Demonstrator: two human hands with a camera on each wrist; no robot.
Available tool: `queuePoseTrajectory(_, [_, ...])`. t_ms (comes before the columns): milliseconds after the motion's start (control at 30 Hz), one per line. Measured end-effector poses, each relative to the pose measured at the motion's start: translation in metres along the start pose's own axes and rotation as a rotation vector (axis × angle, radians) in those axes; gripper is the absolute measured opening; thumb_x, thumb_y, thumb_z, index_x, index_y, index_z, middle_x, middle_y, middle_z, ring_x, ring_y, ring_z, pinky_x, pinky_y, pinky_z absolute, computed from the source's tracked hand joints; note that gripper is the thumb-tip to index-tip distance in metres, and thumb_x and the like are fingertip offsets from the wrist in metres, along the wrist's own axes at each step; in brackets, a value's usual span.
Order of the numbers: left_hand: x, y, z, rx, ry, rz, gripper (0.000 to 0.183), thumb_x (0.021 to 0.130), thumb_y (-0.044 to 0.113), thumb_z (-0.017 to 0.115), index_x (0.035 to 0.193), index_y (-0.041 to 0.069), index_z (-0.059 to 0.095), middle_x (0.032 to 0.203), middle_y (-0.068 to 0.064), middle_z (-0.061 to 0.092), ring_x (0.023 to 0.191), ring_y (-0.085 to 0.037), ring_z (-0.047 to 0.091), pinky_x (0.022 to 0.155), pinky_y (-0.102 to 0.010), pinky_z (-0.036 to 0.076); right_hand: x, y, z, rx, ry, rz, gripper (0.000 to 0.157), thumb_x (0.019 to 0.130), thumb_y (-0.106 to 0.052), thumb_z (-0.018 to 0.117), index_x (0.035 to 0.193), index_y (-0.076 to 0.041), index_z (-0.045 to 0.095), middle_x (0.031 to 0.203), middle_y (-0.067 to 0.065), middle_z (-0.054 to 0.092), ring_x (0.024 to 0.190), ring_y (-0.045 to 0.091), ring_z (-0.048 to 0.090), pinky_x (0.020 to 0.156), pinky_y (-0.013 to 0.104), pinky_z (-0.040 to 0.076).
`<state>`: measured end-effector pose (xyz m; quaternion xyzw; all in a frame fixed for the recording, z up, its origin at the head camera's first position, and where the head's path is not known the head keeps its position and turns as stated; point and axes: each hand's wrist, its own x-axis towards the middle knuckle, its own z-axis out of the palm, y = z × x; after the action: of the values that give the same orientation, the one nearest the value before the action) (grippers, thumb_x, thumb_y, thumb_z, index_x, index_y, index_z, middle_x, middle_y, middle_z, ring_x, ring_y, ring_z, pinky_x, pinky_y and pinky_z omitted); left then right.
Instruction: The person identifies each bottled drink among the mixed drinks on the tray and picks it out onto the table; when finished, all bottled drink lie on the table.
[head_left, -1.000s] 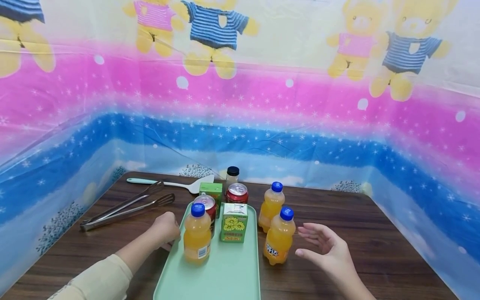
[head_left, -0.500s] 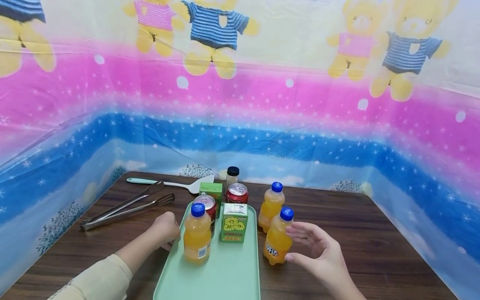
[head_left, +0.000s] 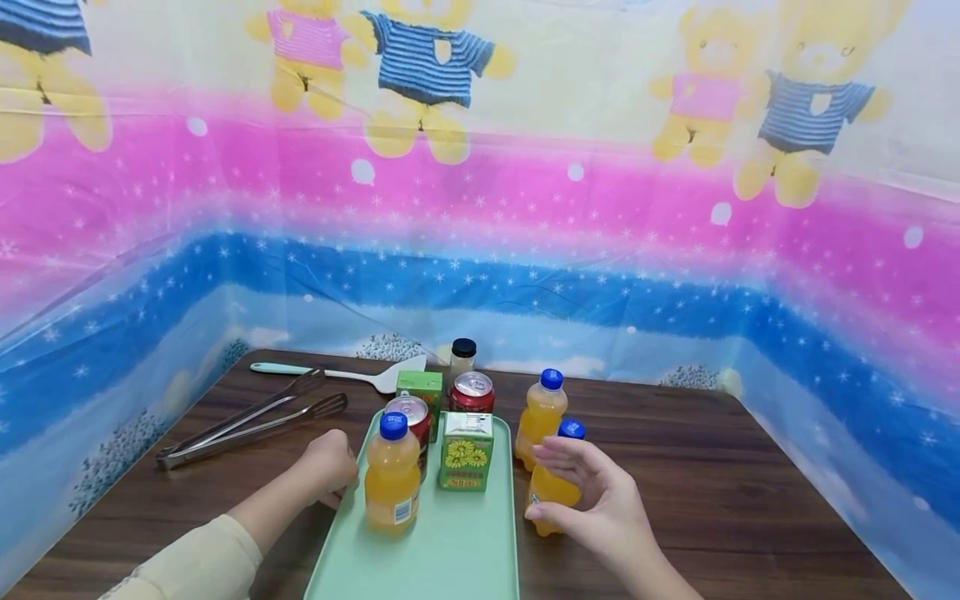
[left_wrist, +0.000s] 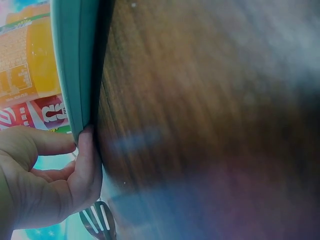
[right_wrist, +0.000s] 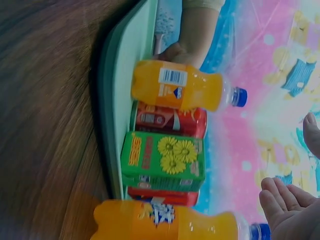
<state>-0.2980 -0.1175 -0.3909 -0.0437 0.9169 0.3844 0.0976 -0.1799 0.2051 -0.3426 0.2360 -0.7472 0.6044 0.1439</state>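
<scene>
My left hand (head_left: 328, 468) pinches the left rim of a mint-green tray (head_left: 450, 560), thumb above and fingers below in the left wrist view. On the tray stand an orange soda bottle (head_left: 392, 483), a green drink carton (head_left: 465, 454) with yellow flowers and a red can (head_left: 415, 417). Beside the tray's right edge, another orange soda bottle (head_left: 552, 493) stands upright on the table. My right hand (head_left: 603, 504) is next to it, fingers spread from the thumb and partly covering it in the head view. The right wrist view shows a gap between hand and bottle.
Behind that bottle is a further orange soda bottle (head_left: 543, 412). A second red can (head_left: 472, 392), another green carton (head_left: 422, 387) and a black-capped jar (head_left: 462, 358) stand farther back. Metal tongs (head_left: 247, 421) and a white spatula (head_left: 375, 377) lie at the left.
My right hand has moved left, from beside the nearer orange soda bottle to overlapping it in the head view. My left hand keeps its place on the tray rim.
</scene>
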Motion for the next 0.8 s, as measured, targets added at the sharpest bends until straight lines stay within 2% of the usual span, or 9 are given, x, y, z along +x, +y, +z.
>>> queuePoseTrajectory(133, [0.001, -0.001, 0.001, -0.009, 0.005, 0.005, 0.014, 0.073, -0.011, 0.061, 0.076, -0.004, 0.05, 0.072, -0.015, 0.052, 0.058, -0.024, 0.058, 0.047, -0.036, 0.056, 0.008, -0.001, 0.011, 0.007, -0.011, 0.024, 0.058, 0.069, -0.009, 0.081, 0.121, -0.007, 0.055, 0.117, 0.007, 0.062, 0.109, 0.025, 0.058, 0.094, 0.04, 0.046])
queuePoseTrajectory(300, [0.0, -0.001, 0.001, -0.008, 0.0, 0.003, 0.013, 0.072, -0.011, 0.062, 0.074, -0.004, 0.051, 0.071, -0.015, 0.052, 0.057, -0.024, 0.058, 0.047, -0.036, 0.056, 0.019, 0.003, 0.022, -0.008, -0.041, -0.007, 0.058, 0.07, -0.01, 0.081, 0.121, -0.006, 0.055, 0.116, 0.007, 0.062, 0.109, 0.023, 0.058, 0.092, 0.036, 0.048])
queuePoseTrajectory(467, [-0.001, 0.0, 0.001, -0.002, -0.011, -0.002, 0.012, 0.073, -0.011, 0.063, 0.076, -0.004, 0.053, 0.072, -0.015, 0.054, 0.058, -0.023, 0.059, 0.047, -0.036, 0.056, 0.029, 0.007, 0.031, -0.01, -0.062, -0.026, 0.055, 0.07, -0.006, 0.08, 0.12, -0.004, 0.056, 0.116, 0.013, 0.062, 0.109, 0.024, 0.058, 0.091, 0.032, 0.049])
queuePoseTrajectory(600, [-0.002, 0.0, 0.001, -0.009, -0.01, 0.004, 0.014, 0.073, -0.011, 0.062, 0.078, -0.005, 0.05, 0.073, -0.015, 0.053, 0.058, -0.023, 0.059, 0.048, -0.037, 0.056, 0.036, 0.008, 0.037, -0.018, -0.07, -0.057, 0.056, 0.071, -0.005, 0.08, 0.12, -0.001, 0.055, 0.117, 0.014, 0.061, 0.109, 0.024, 0.058, 0.091, 0.037, 0.049])
queuePoseTrajectory(800, [-0.002, 0.001, -0.001, -0.014, -0.005, 0.014, 0.015, 0.073, -0.011, 0.062, 0.078, -0.005, 0.05, 0.073, -0.015, 0.053, 0.058, -0.023, 0.059, 0.048, -0.037, 0.056, 0.044, 0.009, 0.05, -0.026, -0.069, 0.003, 0.061, 0.071, -0.015, 0.081, 0.123, -0.001, 0.052, 0.119, 0.016, 0.059, 0.11, 0.021, 0.058, 0.094, 0.04, 0.046])
